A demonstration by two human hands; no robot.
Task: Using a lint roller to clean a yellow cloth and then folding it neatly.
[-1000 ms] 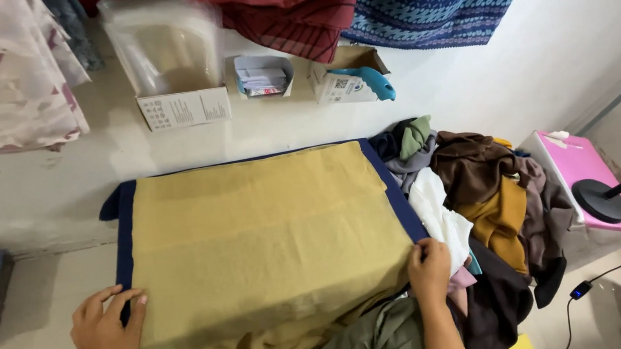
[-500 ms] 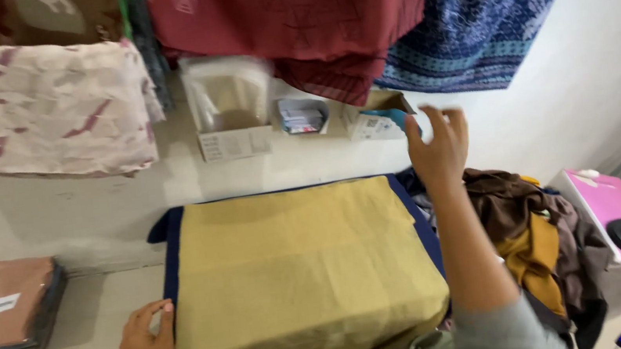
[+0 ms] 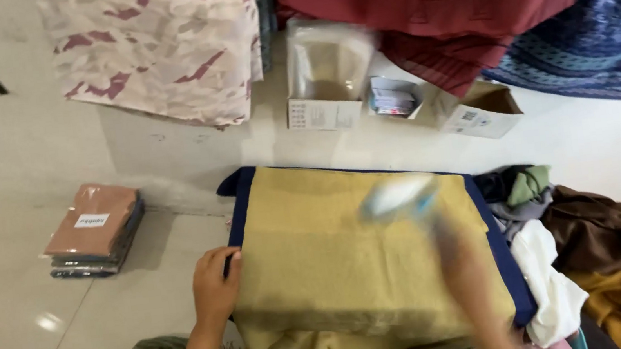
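Since half a second ago, the right hand (image 3: 467, 258) has come back from the far boxes and now crosses the mustard-yellow woven cloth (image 3: 352, 256), carrying a pale blue-and-white object (image 3: 398, 195) whose kind is lost to motion blur. Whether the right fingers are spread or curled around it cannot be told; the object sits at the far end of the blurred hand, above the cloth's far right part. Left hand (image 3: 216, 287) rests flat with fingers spread, pressing the cloth's near left edge where it meets the navy blue padded mat (image 3: 238, 199) beneath. Right of the mat lies a heap of mixed garments in brown, white, ochre and green (image 3: 588, 251). Far from the person stand a white open cardboard box holding clear plastic bags (image 3: 324, 90), a small tray of packets (image 3: 393, 97) and a second open white carton (image 3: 480, 110). At left, on the pale tiled floor (image 3: 31, 343), sits a stack of bagged folded brown fabrics (image 3: 94, 228).
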